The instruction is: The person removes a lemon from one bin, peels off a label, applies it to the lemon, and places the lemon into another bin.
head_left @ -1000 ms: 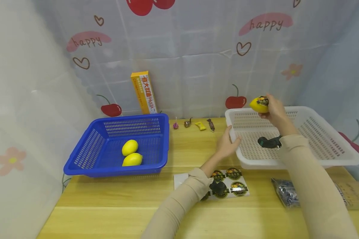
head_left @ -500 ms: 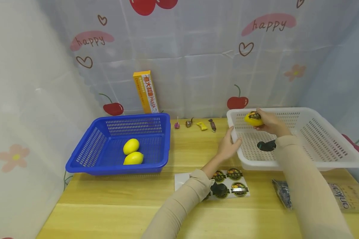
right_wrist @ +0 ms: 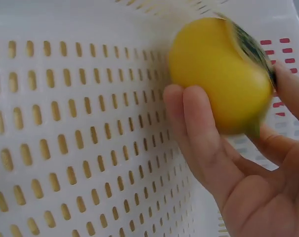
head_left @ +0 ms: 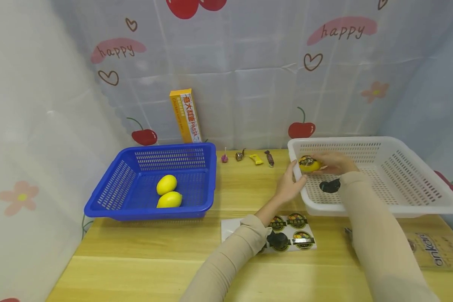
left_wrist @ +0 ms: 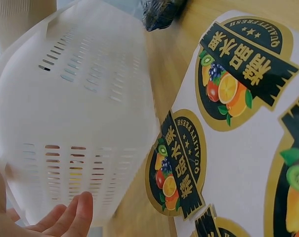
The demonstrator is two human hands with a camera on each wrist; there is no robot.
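My right hand holds a yellow lemon low inside the white basket, near its left wall. On the lemon is a dark fruit-label sticker. In the right wrist view, the thumb presses at the sticker while fingers support the fruit from below. The left hand grips the white basket's left rim, its fingers outside along the slotted wall. Two more lemons, one behind and one in front, lie in the blue basket on the left.
A sheet of round fruit stickers lies below the left forearm. Several wrapped candies line the table's back. A pasta box leans on the curtain behind the blue basket. A clear-wrapped package lies at right, partly behind the right sleeve.
My right hand has lowered the stickered lemon from above the white basket down into it, moving left. The left hand stays at the rim. The view has shifted slightly.
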